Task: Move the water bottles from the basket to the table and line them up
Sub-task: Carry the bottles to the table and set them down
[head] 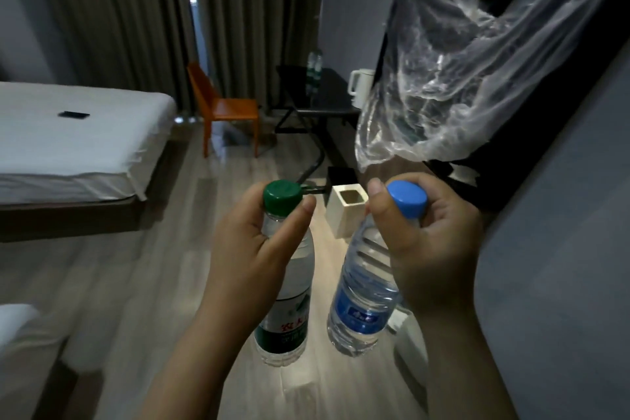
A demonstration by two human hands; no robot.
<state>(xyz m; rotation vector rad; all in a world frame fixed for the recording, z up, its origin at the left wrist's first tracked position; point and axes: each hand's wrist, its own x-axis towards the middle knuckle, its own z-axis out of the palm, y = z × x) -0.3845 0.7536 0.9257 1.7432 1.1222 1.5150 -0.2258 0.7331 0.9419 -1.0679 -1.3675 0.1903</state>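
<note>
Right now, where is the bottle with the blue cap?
In the head view the blue-capped bottle hangs right of centre, gripped at its neck by the right hand, beside the green-capped bottle in the left hand.

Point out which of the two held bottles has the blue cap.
The blue-labelled bottle in the right hand; the green-labelled bottle in the left hand has a green cap.

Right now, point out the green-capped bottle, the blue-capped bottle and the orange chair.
green-capped bottle (288, 314): head view, on its label.
blue-capped bottle (364, 305): head view, on its blue label.
orange chair (235, 111): head view, on the seat.
</note>
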